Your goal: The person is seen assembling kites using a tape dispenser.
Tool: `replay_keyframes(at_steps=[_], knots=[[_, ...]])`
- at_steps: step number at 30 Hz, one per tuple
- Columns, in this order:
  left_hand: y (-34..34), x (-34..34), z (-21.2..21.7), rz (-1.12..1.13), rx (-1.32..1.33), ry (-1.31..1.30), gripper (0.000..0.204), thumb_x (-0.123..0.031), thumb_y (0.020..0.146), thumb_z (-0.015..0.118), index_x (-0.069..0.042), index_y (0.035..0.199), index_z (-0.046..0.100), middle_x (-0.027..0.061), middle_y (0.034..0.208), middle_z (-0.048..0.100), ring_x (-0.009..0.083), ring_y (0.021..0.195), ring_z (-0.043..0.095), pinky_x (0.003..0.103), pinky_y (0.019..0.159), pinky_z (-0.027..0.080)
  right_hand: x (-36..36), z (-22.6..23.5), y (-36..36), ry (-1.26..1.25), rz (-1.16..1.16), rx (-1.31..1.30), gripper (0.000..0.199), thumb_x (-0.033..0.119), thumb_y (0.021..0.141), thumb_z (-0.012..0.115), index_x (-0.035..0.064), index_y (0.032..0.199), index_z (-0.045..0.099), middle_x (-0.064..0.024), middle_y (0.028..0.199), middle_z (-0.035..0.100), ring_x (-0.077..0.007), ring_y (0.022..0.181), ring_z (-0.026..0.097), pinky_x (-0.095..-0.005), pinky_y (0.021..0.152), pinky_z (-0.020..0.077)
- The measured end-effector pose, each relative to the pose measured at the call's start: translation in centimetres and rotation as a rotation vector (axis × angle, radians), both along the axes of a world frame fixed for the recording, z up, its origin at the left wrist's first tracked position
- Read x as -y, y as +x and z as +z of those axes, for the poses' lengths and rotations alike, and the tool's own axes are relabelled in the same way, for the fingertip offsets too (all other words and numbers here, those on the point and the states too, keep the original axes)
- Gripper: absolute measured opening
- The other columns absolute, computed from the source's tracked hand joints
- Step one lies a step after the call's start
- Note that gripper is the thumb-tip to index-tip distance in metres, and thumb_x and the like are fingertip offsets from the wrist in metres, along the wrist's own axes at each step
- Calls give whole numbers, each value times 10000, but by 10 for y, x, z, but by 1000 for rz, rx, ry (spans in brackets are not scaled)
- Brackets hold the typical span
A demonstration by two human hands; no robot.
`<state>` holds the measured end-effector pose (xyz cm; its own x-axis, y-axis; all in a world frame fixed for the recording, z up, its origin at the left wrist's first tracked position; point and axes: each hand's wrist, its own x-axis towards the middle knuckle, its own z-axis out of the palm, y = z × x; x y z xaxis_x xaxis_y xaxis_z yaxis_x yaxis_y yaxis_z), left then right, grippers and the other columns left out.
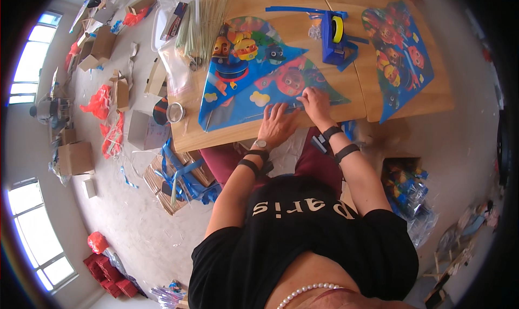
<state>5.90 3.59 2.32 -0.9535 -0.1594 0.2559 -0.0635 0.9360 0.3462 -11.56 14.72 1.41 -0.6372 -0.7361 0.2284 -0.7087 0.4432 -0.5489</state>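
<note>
A blue printed kite sail with cartoon figures lies on the wooden table in front of me, its layers overlapping. A thin pale line, perhaps a rod, runs along its near edge. My left hand rests on that edge, palm down with the fingers spread. Just to the right, my right hand is closed in a pinch above the same edge; whatever is between its fingertips is too small to make out. Beyond the sail stands a blue tape dispenser with a yellow roll.
Thin pale sticks lie in a bundle at the table's far left, beside a clear plastic bin. More printed sails lie at the right. A small round tub sits near the left edge. Cardboard and blue strips litter the floor.
</note>
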Motion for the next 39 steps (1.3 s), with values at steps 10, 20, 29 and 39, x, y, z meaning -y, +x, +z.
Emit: replay_keyframes(at_steps=[10, 20, 29, 39], knots=[[3, 0, 0, -13, -5, -13, 599, -360, 889, 677, -243, 1456, 521, 153, 1346, 490, 334, 1331, 430, 539, 1150, 271, 3, 24, -155, -388, -547, 46, 184, 199, 981, 638, 22, 1027, 631, -144, 991, 700, -290, 938, 681, -398, 821, 521], [4, 1, 0, -5, 55, -37, 636, -389, 883, 688, -321, 1481, 485, 140, 1360, 480, 317, 1345, 419, 550, 1175, 231, 5, 38, -202, -129, -460, 681, 294, 301, 988, 668, 12, 1045, 657, 4, 841, 618, -91, 707, 567, -273, 613, 515], [2, -1, 3, -14, 42, -24, 634, -396, 881, 690, -317, 1477, 490, 136, 1364, 480, 315, 1353, 412, 553, 1177, 234, -11, 47, -213, -233, -394, 990, 164, 213, 956, 718, 58, 983, 670, 19, 823, 605, -88, 704, 546, -277, 677, 521], [3, 1, 5, -17, 32, -23, 615, -374, 875, 692, -308, 1459, 510, 141, 1355, 482, 320, 1346, 420, 553, 1176, 235, -28, 40, -188, -628, -221, 1194, 105, 133, 904, 755, 62, 909, 678, -22, 873, 649, -148, 852, 618, -316, 902, 526]])
